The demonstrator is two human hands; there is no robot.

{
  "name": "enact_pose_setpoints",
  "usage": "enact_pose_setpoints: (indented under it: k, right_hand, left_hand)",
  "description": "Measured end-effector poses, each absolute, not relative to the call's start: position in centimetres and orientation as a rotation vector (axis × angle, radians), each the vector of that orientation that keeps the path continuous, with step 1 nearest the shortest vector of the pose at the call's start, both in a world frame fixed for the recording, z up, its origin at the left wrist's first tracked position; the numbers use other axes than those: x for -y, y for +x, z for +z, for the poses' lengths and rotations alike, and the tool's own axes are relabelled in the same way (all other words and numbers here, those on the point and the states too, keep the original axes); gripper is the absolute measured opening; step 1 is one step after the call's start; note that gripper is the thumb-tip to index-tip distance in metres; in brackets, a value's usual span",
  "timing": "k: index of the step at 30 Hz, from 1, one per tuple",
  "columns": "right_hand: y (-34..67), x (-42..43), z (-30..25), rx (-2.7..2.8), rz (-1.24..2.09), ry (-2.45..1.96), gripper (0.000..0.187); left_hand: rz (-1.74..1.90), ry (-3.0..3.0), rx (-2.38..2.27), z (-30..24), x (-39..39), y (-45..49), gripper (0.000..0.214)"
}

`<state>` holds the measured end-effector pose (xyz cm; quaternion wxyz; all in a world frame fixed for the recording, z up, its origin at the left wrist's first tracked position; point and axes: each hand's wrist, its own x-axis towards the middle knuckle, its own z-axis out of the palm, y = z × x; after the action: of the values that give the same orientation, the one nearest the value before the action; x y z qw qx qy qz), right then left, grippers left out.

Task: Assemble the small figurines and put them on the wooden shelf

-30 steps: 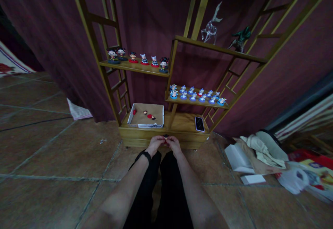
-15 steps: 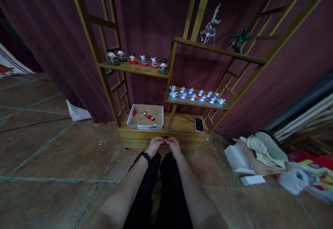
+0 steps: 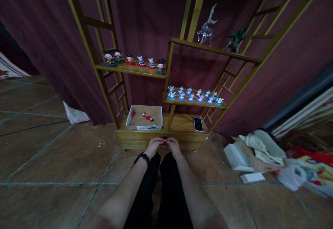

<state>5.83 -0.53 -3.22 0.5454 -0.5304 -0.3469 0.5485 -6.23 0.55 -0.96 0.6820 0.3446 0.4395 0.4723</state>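
Note:
My left hand [image 3: 154,146] and my right hand [image 3: 173,144] meet in front of the cabinet's lower edge, fingers closed from both sides on a small figurine [image 3: 164,139]. Its dark top and a red part below show between the fingertips; the rest is covered. Just beyond them, a shallow cardboard box [image 3: 142,128] stands on the bottom shelf. Inside it lie a red piece [image 3: 133,114], a small dark-haired head [image 3: 143,114] and another little figure piece [image 3: 152,119] by a red disc [image 3: 148,117].
A wooden display shelf [image 3: 130,69] carries several figurines on the left; more blue-and-white figurines [image 3: 190,97] fill a lower right shelf. A glass deer [image 3: 206,32] and a green statuette [image 3: 235,40] stand above. A phone [image 3: 198,124] lies right of the box. Bags and white boxes [image 3: 237,157] crowd the right floor.
The view has shifted slightly, so the shelf appears a little further left. Both hands keep the same hold on the figurine, with barely any movement.

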Motion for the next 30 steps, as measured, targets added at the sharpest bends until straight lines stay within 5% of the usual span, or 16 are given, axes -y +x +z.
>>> enact_pose_setpoints:
  k: [30]
  right_hand:
    - [5.4, 0.8, -2.6, 0.875, 1.241, -1.228, 0.013]
  left_hand:
    - [1.054, 0.824, -1.041, -0.5, -0.4, -6.2, 0.009]
